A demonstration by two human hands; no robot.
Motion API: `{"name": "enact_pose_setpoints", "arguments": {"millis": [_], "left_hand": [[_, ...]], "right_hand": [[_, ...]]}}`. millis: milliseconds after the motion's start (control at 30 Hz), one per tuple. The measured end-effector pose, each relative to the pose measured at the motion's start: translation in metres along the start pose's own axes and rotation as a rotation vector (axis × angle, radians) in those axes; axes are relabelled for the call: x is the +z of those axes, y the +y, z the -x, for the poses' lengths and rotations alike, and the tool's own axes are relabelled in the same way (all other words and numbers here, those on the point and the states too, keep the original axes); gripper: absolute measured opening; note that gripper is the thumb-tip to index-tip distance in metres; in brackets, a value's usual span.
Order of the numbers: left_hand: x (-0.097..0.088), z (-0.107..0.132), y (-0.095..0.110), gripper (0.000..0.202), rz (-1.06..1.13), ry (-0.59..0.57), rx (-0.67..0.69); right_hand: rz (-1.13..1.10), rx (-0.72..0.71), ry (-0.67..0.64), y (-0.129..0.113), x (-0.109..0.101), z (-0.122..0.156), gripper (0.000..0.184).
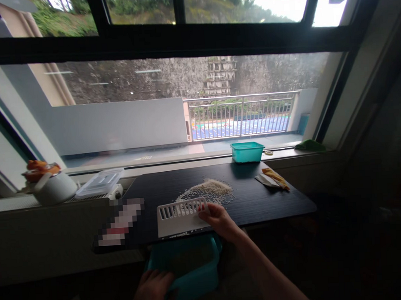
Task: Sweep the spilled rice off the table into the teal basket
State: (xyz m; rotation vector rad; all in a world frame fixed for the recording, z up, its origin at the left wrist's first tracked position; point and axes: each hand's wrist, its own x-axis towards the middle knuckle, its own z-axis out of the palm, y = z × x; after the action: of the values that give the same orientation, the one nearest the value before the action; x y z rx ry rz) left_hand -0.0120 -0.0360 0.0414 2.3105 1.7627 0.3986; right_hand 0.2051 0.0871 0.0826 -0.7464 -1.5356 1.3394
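To sweep cleanly, hold the slotted white plastic scraper [178,226], pinched in the right hand [220,221], level between the loose white grains [211,188] on the black wood-grain desk [275,204] and the teal plastic tub [195,285] below, where the blurred left hand's [154,289] grip is unclear.

Indoors, in a room whose exact kind is hard to tell. A dark table [281,204] stands by a wide, black-framed window [180,43]. Outside are a walkway [166,152], a metal railing [242,115], bright blue ground [253,126] and a rough, weathered wall [131,79].
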Motion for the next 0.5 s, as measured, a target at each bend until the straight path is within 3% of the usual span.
{"name": "enact_pose_setpoints", "arguments": {"millis": [167, 500], "left_hand": [[0.003, 0.002, -0.004, 0.013, 0.003, 0.033, 0.026], [0.001, 0.000, 0.008, 0.014, -0.029, -0.030, 0.008]], "right_hand": [[0.021, 0.008, -0.016, 0.002, 0.003, 0.008, 0.028], [0.000, 0.009, 0.051, 0.004, -0.015, 0.010, 0.031]]}}
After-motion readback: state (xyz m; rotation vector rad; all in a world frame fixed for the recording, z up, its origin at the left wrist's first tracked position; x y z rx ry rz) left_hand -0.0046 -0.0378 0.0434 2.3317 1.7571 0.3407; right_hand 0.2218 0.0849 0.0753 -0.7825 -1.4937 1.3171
